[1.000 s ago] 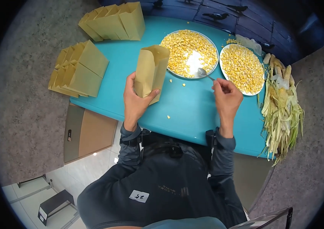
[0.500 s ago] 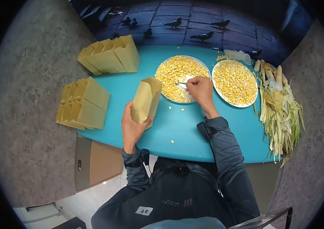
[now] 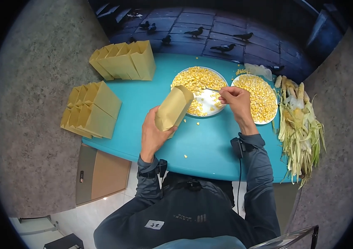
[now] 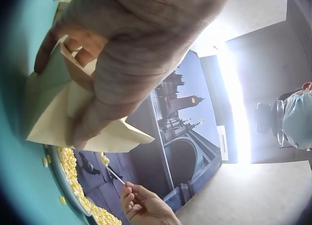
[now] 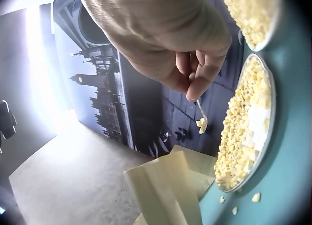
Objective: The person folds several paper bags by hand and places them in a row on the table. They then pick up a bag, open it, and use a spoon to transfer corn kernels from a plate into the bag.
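Note:
A brown paper bag (image 3: 173, 108) is gripped low down by my left hand (image 3: 153, 133), thumb on the near side, and leans toward the corn. Its mouth points up and away, beside the left rim of a round plate (image 3: 206, 99) of yellow corn kernels with a bare white patch. My right hand (image 3: 239, 104) pinches the handle of a metal spoon (image 3: 212, 90) between thumb and fingers. In the right wrist view, a few kernels (image 5: 202, 123) lie in the spoon's bowl, raised above the plate. The left wrist view shows the bag crumpled under my fingers.
Right of the first plate is a second white plate (image 3: 263, 123) heaped with kernels. Corn husks (image 3: 299, 137) and cobs lie at the right edge. Two groups of open paper bags (image 3: 122, 62) stand at the left. Loose kernels (image 3: 185, 156) dot the teal table (image 3: 209, 145).
My right hand moved the spoon left into the corn, then lifted it and drew back slightly right, with kernels in it. My left hand brought the bag right, tilting it toward the plate.

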`<state>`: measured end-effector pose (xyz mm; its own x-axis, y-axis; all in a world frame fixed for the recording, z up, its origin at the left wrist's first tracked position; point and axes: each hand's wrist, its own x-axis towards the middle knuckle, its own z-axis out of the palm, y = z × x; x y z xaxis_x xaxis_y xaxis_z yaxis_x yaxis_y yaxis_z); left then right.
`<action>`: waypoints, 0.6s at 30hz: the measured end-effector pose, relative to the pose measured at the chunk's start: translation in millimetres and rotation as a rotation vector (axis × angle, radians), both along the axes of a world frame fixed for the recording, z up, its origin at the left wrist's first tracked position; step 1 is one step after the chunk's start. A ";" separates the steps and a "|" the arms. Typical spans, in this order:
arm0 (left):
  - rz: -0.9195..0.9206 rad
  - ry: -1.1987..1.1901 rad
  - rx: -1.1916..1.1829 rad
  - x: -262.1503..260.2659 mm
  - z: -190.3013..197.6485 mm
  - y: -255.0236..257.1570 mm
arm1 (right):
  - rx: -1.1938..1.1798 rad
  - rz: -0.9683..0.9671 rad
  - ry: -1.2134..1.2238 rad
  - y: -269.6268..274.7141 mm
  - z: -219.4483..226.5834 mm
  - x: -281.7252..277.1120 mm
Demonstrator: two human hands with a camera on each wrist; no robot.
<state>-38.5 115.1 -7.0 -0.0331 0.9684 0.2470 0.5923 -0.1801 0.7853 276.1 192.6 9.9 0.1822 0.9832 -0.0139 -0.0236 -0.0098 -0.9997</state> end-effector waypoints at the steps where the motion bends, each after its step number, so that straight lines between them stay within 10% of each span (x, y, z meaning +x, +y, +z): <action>1: -0.015 0.001 0.004 3.6 0.0 1.3 | 0.005 0.001 -0.005 -3.0 10.6 1.8; 9: -0.045 -0.033 -0.011 27.7 -1.4 9.1 | 0.189 0.150 -0.176 -26.7 53.3 -9.2; 12: -0.049 -0.033 -0.006 32.3 0.5 8.9 | 0.674 0.113 -0.696 -29.9 57.3 -15.2; 18: 0.039 -0.068 0.006 22.2 -1.0 2.9 | 0.583 -0.044 -0.818 8.2 21.7 10.7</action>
